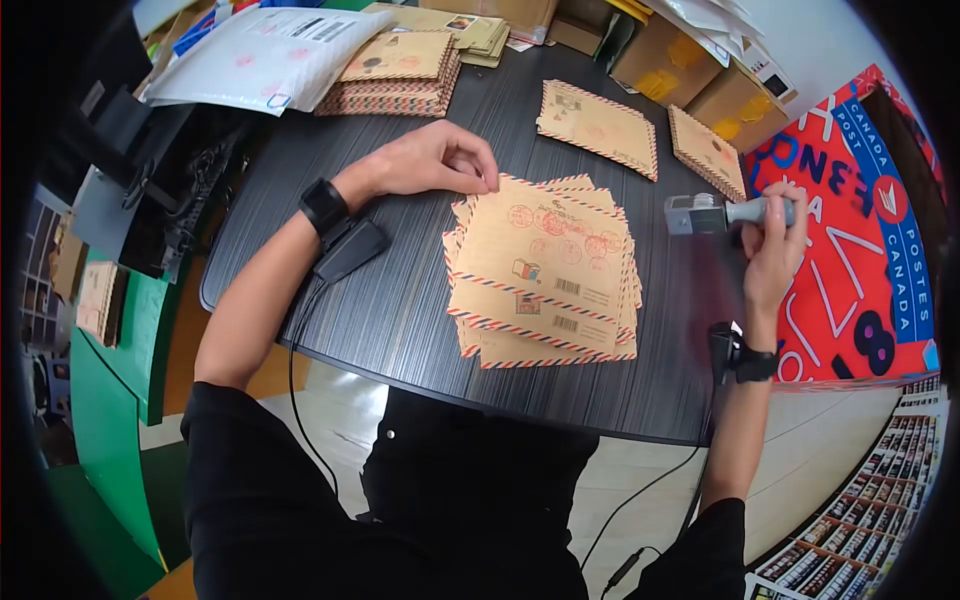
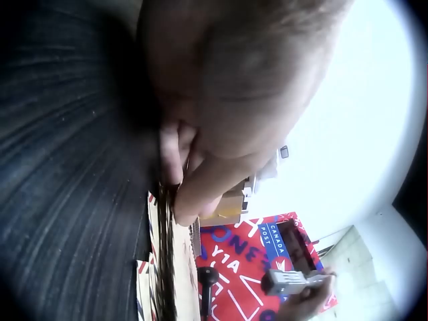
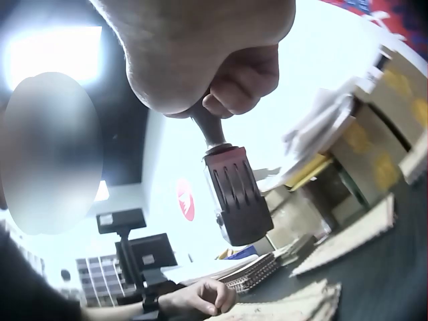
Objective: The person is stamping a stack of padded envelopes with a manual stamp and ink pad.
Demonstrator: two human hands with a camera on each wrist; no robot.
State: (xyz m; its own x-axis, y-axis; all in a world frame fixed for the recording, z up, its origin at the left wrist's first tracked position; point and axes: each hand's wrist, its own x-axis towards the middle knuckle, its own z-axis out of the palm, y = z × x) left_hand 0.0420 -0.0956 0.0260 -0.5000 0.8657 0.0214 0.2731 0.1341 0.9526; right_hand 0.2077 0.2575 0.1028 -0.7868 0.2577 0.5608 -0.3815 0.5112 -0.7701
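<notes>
A loose pile of kraft envelopes [image 1: 545,270] with striped edges lies on the dark table, the top one bearing several red postmarks. My left hand [image 1: 435,160] touches the pile's upper left corner with thumb and fingertips; in the left wrist view the left hand [image 2: 221,134] pinches at the envelopes' edge [image 2: 164,261]. Right of the pile, my right hand [image 1: 772,250] grips the handle of a stamper [image 1: 695,214], held up off the paper. The right wrist view shows the stamper [image 3: 237,194] hanging below the curled fingers of the right hand [image 3: 241,80].
Behind the pile lie another envelope stack [image 1: 598,130] and a narrower one [image 1: 708,152]. Striped envelopes [image 1: 390,85] and a white bubble mailer [image 1: 270,55] sit at the back left. Cardboard boxes [image 1: 665,65] stand at the back, a red Canada Post box [image 1: 850,240] at the right.
</notes>
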